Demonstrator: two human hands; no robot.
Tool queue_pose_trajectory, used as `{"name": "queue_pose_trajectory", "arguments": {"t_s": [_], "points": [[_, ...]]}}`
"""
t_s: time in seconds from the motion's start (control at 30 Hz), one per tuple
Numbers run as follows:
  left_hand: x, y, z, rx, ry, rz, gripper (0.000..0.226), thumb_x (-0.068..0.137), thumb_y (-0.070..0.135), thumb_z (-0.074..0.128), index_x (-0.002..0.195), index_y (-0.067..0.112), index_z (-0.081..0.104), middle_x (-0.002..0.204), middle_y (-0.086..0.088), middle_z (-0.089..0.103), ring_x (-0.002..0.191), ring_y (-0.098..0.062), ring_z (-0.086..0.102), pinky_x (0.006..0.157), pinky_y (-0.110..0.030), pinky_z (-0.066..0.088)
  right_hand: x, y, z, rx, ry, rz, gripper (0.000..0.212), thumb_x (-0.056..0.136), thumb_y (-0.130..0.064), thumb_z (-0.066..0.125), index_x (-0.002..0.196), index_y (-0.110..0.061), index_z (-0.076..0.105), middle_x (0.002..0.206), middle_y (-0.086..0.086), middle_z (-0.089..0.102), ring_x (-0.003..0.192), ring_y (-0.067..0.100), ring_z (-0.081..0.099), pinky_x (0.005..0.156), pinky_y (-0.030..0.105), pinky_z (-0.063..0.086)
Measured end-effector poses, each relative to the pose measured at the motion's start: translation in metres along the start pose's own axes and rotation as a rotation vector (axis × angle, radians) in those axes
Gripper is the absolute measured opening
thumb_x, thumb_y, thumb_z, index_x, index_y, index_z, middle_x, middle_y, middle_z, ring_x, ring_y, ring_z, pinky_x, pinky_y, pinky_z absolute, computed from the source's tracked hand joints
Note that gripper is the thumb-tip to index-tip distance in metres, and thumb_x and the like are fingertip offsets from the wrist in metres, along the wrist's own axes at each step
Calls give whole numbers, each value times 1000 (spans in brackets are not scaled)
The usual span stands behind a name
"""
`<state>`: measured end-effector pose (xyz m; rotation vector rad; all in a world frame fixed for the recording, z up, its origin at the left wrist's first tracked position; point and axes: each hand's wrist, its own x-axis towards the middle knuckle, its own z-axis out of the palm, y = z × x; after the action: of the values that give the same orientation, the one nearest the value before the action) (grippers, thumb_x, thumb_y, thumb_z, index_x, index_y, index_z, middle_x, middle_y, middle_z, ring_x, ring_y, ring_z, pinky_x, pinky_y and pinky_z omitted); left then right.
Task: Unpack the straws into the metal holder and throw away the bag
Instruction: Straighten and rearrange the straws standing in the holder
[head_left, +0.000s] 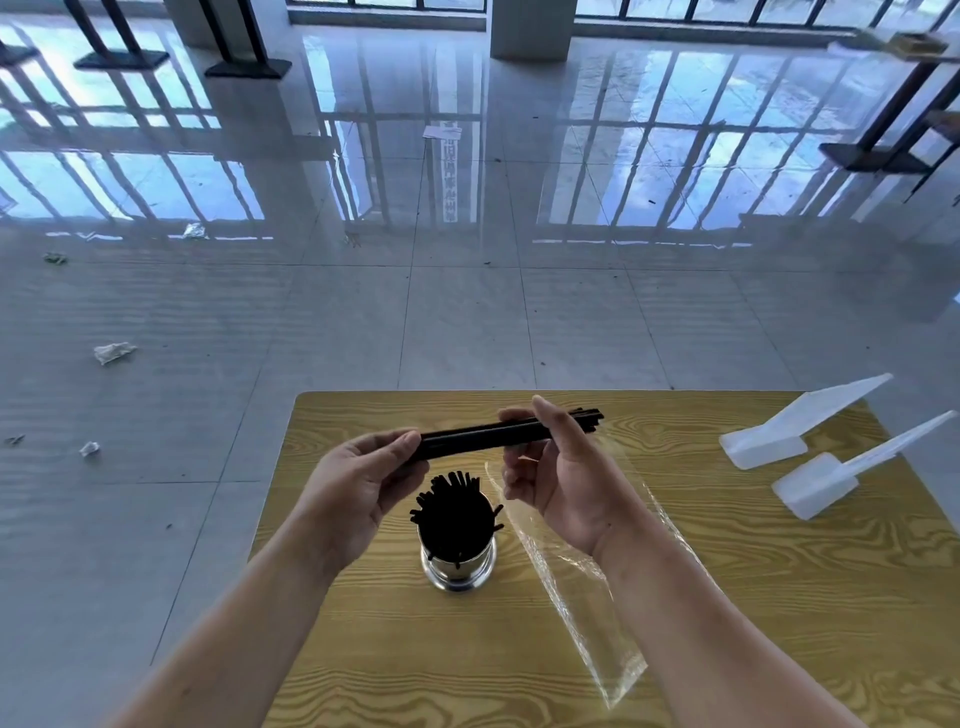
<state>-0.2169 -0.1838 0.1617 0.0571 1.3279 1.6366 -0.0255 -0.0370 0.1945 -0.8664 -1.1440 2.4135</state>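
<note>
A bundle of black straws (488, 435) lies level in the air above the table, held at both ends. My left hand (353, 493) pinches its left end between thumb and fingers. My right hand (558, 467) grips it near the right end, thumb on top. Below them stands the shiny metal holder (458, 564), packed with several black straws that stick out of its top. The clear plastic bag (571, 587) lies flat and empty on the table, just right of the holder and partly under my right forearm.
The wooden table (727, 597) has its left edge close to the holder. Two white plastic scoops (769, 436) lie at the table's far right. Crumpled scraps of litter (111, 352) lie on the tiled floor to the left.
</note>
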Motion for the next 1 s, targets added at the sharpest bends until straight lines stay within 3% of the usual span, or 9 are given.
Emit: {"name": "queue_pose_trajectory", "arguments": {"t_s": [0.17, 0.27, 0.37, 0.43, 0.5, 0.63, 0.7, 0.83, 1.0], "points": [[0, -27, -9, 110, -23, -53, 15, 79, 20, 84, 93, 13, 84, 97, -18, 80, 80, -21, 78, 68, -27, 63, 1, -6, 0, -527, 133, -162, 36, 106, -29, 55, 89, -16, 84, 71, 10, 74, 60, 23, 67, 48, 31, 51], [2, -34, -12, 435, 42, 44, 15, 92, 23, 80, 106, 18, 79, 100, -10, 81, 79, -21, 78, 67, -28, 62, 1, -7, 3, -702, 183, -256, 31, 94, -30, 58, 79, -15, 80, 64, 13, 71, 53, 26, 64, 48, 32, 47], [5, -37, -19, 731, 171, 154, 14, 92, 29, 79, 104, 26, 74, 93, 4, 80, 73, -15, 76, 64, -32, 63, 1, 0, 3, -971, 177, -307, 39, 89, -37, 56, 75, -3, 69, 61, 20, 63, 51, 36, 55, 52, 37, 41], [8, -39, -23, 947, 193, 182, 19, 90, 39, 79, 105, 34, 69, 94, 9, 76, 77, -11, 74, 68, -36, 63, 3, 8, 4, -1067, 156, -278, 42, 91, -36, 55, 71, 1, 59, 55, 16, 53, 49, 24, 42, 52, 40, 36], [11, -40, -25, 1149, 172, 167, 33, 86, 52, 77, 112, 40, 62, 104, 18, 69, 87, -3, 68, 68, -30, 56, 8, 20, 5, -1126, 176, -231, 41, 93, -35, 57, 68, -2, 54, 53, 2, 47, 51, 16, 39, 53, 43, 37], [19, -46, -21, 1340, 98, 93, 72, 76, 67, 74, 139, 42, 49, 127, 16, 59, 98, -2, 61, 64, -20, 43, 10, 48, 4, -1296, 95, -52, 27, 91, -48, 68, 97, -22, 70, 83, -7, 75, 76, 15, 70, 71, 42, 60], [24, -48, -18, 1406, 85, 84, 79, 75, 68, 73, 144, 41, 47, 135, 12, 57, 102, -7, 61, 66, -22, 44, 8, 57, -1, -1318, 85, -23, 35, 88, -55, 68, 112, -30, 68, 89, -9, 74, 81, 11, 70, 72, 38, 60], [30, -50, -12, 1488, 86, 113, 69, 81, 62, 74, 142, 38, 52, 134, 12, 59, 101, -8, 60, 67, -25, 45, 8, 65, -14, -1267, 138, -41, 36, 89, -55, 66, 119, -36, 65, 79, -9, 68, 68, 6, 61, 64, 36, 54], [33, -48, 1, 1500, 61, 227, 26, 86, 46, 74, 109, 36, 68, 103, 14, 68, 90, -7, 63, 69, -28, 50, 8, 72, -24, -1231, 116, -35, 30, 92, -49, 67, 119, -36, 66, 81, -9, 70, 68, 3, 63, 66, 30, 55]]}}
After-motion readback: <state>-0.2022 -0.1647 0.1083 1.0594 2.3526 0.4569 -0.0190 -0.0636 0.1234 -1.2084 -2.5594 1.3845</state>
